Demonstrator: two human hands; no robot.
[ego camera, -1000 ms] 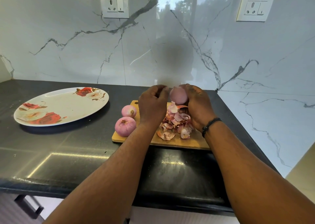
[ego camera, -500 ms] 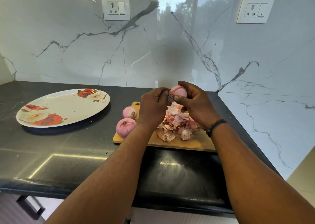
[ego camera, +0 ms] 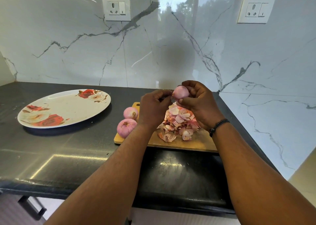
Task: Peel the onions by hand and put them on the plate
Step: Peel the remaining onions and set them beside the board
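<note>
Head view: I see both hands up over the cutting board, working one onion above a heap of skins.

Biggest is the black countertop (ego camera: 59, 159), backed by a white marble wall (ego camera: 68, 50) with two sockets. On its left lies the rose-patterned plate (ego camera: 68, 105), bare of onions. To the plate's right is the wooden cutting board (ego camera: 179, 143), carrying the pile of peels (ego camera: 177, 122) in its middle. At the board's left edge sit two peeled onions, the nearer onion (ego camera: 126, 128) and the farther onion (ego camera: 130, 112), close beside each other. My right hand (ego camera: 198, 105) curls round the held onion (ego camera: 180, 92), raised above the pile. My left hand (ego camera: 153, 107) has its fingers bent, pinching at that onion's left side; what it pinches is too small to tell.
</note>
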